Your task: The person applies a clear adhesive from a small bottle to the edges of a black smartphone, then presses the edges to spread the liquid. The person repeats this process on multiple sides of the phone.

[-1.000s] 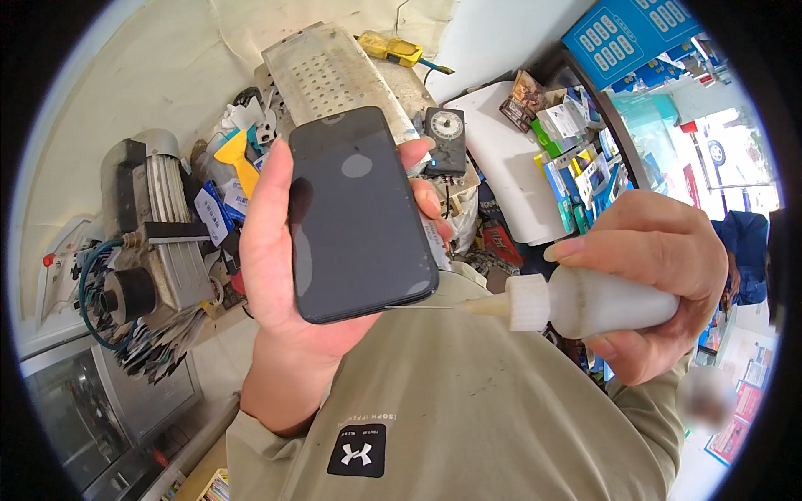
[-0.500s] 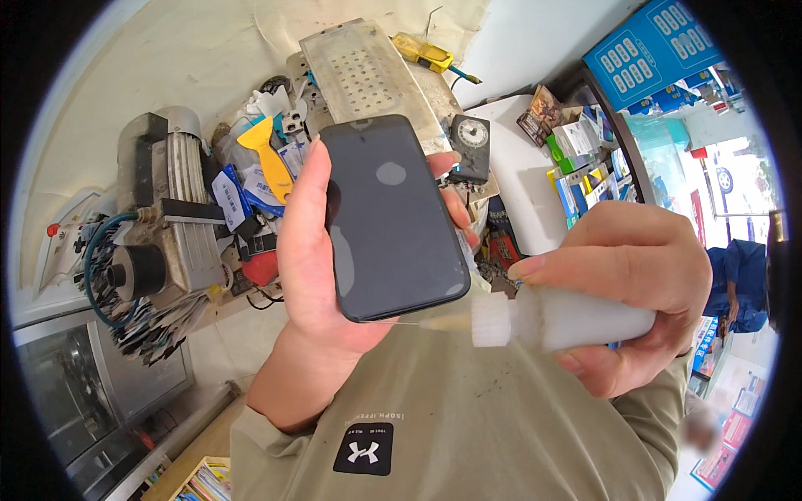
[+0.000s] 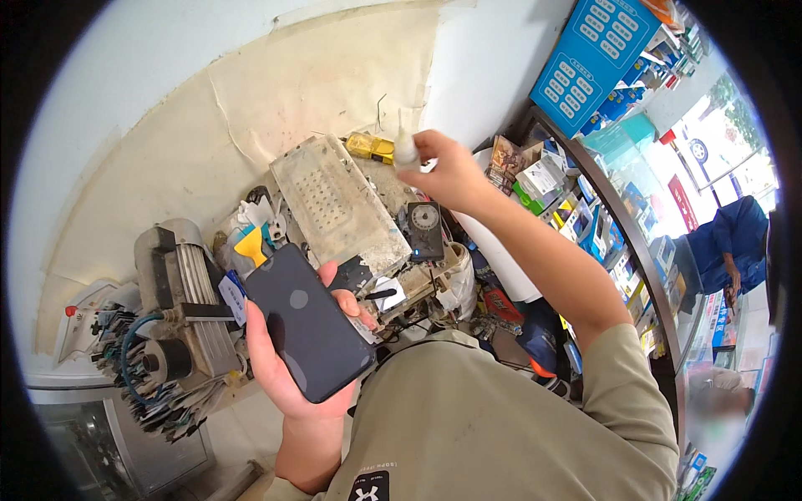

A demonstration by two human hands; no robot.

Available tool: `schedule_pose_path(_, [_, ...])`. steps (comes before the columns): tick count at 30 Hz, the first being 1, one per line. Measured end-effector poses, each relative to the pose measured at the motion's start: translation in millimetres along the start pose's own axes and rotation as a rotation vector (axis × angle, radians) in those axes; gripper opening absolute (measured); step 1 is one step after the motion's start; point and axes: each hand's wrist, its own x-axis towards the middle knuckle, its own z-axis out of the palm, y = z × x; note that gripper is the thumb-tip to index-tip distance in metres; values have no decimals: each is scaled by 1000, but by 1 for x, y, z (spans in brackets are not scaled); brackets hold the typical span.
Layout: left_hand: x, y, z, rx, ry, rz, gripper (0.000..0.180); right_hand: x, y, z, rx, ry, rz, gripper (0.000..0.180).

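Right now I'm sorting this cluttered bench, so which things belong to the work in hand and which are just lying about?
In hand:
- dark phone, held in the left hand
- small white bottle, held in the right hand out over the bench

Lying about:
- perforated metal plate
- grey motor unit
- yellow scraper
- black timer dial
- blue box

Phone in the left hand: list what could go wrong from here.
1. The left hand cradles the dark phone one-handed above cluttered tools; a loose grip could let it drop.
2. The right hand reaches the small white bottle over the perforated metal plate and timer gauge; liquid might drip on them.
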Motion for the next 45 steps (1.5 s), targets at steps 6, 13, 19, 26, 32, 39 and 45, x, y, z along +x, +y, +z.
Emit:
schedule_pose_path(6, [-1,2,1,-2,22,5,65,9,22,39,-28,-53,-20,57])
schedule_pose_path(13, [-2,4,3,27,59,59,67,-54,-32,-2,160,67,-158,39])
schedule_pose_path(19, [10,-8,16,32,-22,-40,77,-140,-85,-43,969,-750,401,41])
schedule_pose_path(26, [21,-13,24,-4,-178,-123,83,-143,-84,-31,1162,-754,499,47])
schedule_pose_path(32, [27,-22,24,-28,-203,-183,82,-146,-79,-30,1297,-764,622,33])
schedule_pose_path(39, [29,-23,19,40,-169,-137,80,-147,-78,-22,1411,-756,634,29])
schedule_pose_path(45, [27,-23,21,-4,-187,-166,81,-148,-80,-21,1400,-749,623,27])
